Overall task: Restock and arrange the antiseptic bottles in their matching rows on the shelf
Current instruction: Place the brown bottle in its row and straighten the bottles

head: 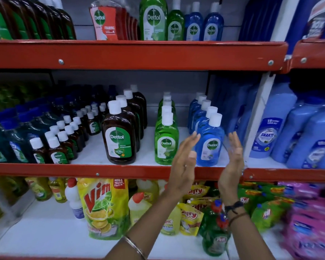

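On the middle shelf (94, 170) stand rows of Dettol bottles with white caps: small brown ones (57, 151) at the left, a row of large brown bottles (118, 141), a green row (166, 141) and a blue row (210, 143). My left hand (184, 162) and my right hand (233, 160) are raised flat, palms facing each other, on either side of the front blue bottle. Neither hand touches it; both hold nothing, fingers extended.
The top shelf (139, 53) carries more Dettol bottles in brown, red, green and blue. Large blue Shakti bottles (268, 134) stand right of the blue row. The bottom shelf holds a Vim pouch (103, 207), yellow cleaners and pink packs (308, 222).
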Demonstrator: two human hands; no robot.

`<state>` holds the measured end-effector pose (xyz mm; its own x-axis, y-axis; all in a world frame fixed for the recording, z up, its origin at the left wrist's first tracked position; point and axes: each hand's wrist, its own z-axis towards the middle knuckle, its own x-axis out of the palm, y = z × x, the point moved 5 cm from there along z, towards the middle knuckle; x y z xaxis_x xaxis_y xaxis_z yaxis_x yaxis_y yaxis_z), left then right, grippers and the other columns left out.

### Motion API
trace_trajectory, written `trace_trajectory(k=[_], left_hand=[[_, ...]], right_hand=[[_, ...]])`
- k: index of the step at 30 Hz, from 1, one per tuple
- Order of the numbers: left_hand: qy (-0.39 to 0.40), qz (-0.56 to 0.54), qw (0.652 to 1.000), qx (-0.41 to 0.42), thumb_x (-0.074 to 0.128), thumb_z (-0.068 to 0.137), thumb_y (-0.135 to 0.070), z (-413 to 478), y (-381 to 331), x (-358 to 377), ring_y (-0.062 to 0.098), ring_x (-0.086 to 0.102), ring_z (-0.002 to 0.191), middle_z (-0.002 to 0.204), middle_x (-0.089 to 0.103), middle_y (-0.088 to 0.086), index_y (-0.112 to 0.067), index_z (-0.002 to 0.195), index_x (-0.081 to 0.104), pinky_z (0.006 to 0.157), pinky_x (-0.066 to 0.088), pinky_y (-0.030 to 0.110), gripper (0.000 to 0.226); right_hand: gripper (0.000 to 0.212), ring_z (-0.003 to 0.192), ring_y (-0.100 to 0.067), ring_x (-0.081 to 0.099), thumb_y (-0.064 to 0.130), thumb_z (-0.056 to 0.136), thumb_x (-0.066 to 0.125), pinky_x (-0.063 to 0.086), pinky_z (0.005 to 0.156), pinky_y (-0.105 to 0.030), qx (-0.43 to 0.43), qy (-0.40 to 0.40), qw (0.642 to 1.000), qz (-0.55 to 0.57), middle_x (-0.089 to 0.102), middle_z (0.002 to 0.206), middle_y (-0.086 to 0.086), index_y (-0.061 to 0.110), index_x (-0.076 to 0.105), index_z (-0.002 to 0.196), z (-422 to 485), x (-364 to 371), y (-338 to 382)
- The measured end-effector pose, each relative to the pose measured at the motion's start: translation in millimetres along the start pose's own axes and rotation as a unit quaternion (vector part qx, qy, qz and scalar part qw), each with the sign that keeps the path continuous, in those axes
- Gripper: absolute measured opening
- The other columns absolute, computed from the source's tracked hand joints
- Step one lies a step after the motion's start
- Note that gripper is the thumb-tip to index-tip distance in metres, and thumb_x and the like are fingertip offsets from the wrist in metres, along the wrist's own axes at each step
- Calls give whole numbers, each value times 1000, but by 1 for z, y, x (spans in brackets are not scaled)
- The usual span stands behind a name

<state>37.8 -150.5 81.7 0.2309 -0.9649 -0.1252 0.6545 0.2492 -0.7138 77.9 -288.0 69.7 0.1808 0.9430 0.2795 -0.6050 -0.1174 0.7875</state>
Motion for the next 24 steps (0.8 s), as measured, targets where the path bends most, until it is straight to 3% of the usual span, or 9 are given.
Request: trace_trajectory(k=[3, 5, 8, 11, 19, 24], left_hand=[[4, -57, 992, -111, 24, 101, -50, 8, 12, 27, -5, 26, 141, 145, 32, -30, -45, 138, 34, 121, 22, 29, 39], [-39, -130, 974, -179, 23, 102, -49, 13, 22, 35, -2, 34, 137, 148, 35, -22, -36, 144, 34, 120, 28, 35, 45], [-63, -173, 960, -209, 20, 100, -46, 19, 29, 42, -11, 51, 118, 143, 47, -11, -29, 144, 40, 101, 45, 18, 51], [-54, -181, 957, -218, 18, 103, -43, 23, 35, 46, -17, 57, 103, 130, 55, -11, -31, 137, 47, 81, 49, 7, 46], [-58, -191, 953, -229, 18, 104, -41, 23, 38, 47, -14, 58, 102, 129, 56, -10, -36, 129, 49, 81, 51, 9, 40], [-50, -187, 956, -222, 19, 104, -40, 22, 32, 46, -23, 55, 100, 132, 53, -10, -33, 133, 48, 79, 48, 5, 41]], right_hand=[[94, 138, -5, 34, 91, 68, 26, 32, 101, -15, 89, 77, 993, 5, 36, 154, 6, 33, 37, 142, 18, -9, -12], [104, 132, -3, 41, 98, 55, 30, 34, 95, -12, 124, 124, 984, 13, 39, 151, 5, 36, 40, 138, 23, -8, -15], [102, 128, -9, 46, 100, 49, 33, 39, 96, -16, 156, 148, 976, 20, 47, 144, -1, 39, 45, 130, 24, -10, -16], [102, 132, -16, 46, 99, 51, 32, 41, 96, -17, 160, 131, 978, 22, 47, 146, -3, 37, 47, 132, 22, -16, -17], [105, 128, -14, 49, 99, 50, 32, 45, 91, -12, 163, 118, 980, 15, 50, 143, -4, 35, 47, 132, 22, -19, -14], [98, 127, -14, 50, 98, 52, 34, 43, 96, -19, 170, 120, 978, 13, 51, 142, -3, 37, 49, 128, 24, -16, -10]])
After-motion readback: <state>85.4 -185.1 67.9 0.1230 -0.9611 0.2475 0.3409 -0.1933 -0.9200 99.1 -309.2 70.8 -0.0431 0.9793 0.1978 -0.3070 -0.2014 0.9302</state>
